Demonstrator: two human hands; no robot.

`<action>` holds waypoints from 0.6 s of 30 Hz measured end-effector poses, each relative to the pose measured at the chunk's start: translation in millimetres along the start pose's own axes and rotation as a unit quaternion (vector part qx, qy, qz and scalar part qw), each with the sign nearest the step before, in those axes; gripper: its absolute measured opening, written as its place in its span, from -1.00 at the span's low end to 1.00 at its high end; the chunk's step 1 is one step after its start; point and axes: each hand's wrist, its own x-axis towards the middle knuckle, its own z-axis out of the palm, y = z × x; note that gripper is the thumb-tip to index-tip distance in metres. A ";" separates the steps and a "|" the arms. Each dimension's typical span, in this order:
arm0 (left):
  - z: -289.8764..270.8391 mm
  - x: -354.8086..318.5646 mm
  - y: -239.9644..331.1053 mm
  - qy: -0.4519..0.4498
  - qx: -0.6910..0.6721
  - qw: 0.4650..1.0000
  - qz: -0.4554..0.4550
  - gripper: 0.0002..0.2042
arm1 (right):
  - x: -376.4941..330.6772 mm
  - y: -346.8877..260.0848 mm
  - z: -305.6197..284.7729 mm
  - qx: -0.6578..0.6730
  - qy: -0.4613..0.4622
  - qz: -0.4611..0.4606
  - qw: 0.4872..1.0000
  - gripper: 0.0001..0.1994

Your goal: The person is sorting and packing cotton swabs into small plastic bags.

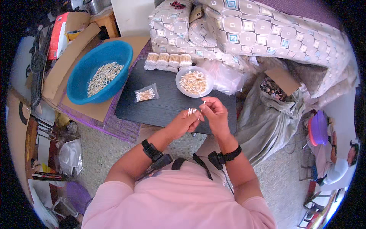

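My left hand [183, 124] is closed around a small bunch of cotton swabs [191, 112], their white tips showing above the fingers. Close beside it, my right hand [215, 114] pinches a single cotton swab [201, 113] that slants down toward the left fingers. Both hands are over the near edge of the dark table [152, 113]. Just beyond them stands a white round bowl [178, 84] of loose cotton swabs [193, 82]. To the left on the table lies a clear bag of cotton swabs [145, 95].
Several packs of cotton swabs [168, 60] line the table's far edge, near clear plastic bags [227, 78]. A large blue basin [78, 95] of swabs stands left on cardboard. Beyond is a patterned sofa [263, 30]; a grey cloth sack [263, 126] sits right. Another person [337, 170] is far right.
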 end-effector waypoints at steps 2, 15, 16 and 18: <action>0.3 2.9 -1.9 -0.006 -0.014 1.000 -0.001 -0.68 | -0.2 4.6 -3.2 -0.006 -0.001 0.006 1.000 -0.85; -14.1 7.7 -5.1 -0.007 -0.092 0.996 -0.019 -0.76 | 3.6 32.3 -13.3 -0.224 -0.002 -0.067 0.972 -0.91; -17.3 8.6 -6.8 -0.007 -0.092 0.996 -0.020 -0.78 | 4.6 33.0 -12.8 -0.224 -0.003 -0.066 0.972 -0.91; -25.2 10.6 -8.8 0.009 -0.031 0.999 -0.009 -0.78 | 5.6 34.0 -11.8 -0.209 -0.005 -0.048 0.977 -0.91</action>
